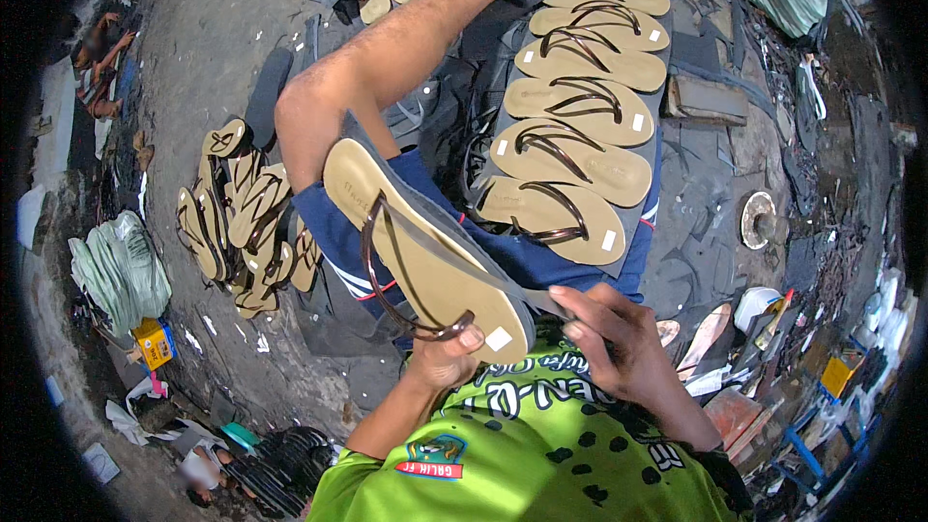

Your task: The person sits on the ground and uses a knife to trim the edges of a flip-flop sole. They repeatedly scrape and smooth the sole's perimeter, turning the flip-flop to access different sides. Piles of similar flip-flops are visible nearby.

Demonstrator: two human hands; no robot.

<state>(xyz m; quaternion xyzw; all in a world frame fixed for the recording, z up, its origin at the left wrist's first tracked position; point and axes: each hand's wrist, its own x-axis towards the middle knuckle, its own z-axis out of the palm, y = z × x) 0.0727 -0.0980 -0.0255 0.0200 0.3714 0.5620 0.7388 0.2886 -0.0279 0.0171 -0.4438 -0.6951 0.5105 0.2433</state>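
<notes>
We are fitting the brown strap (387, 271) into a tan sandal (425, 251): our left hand (443, 358) clamps its heel, our right hand (619, 343) pinches the sole's edge. Next, seating the strap likely calls for firm pressure

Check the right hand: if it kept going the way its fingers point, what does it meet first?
The right hand points left at the heel of the tan sandal it already touches; beyond that sits the left hand. Depth is unclear.

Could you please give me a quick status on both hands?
Left hand grips sandal at heel. Right hand pinches its sole edge. Finished row alongside, nothing blocking.
</notes>
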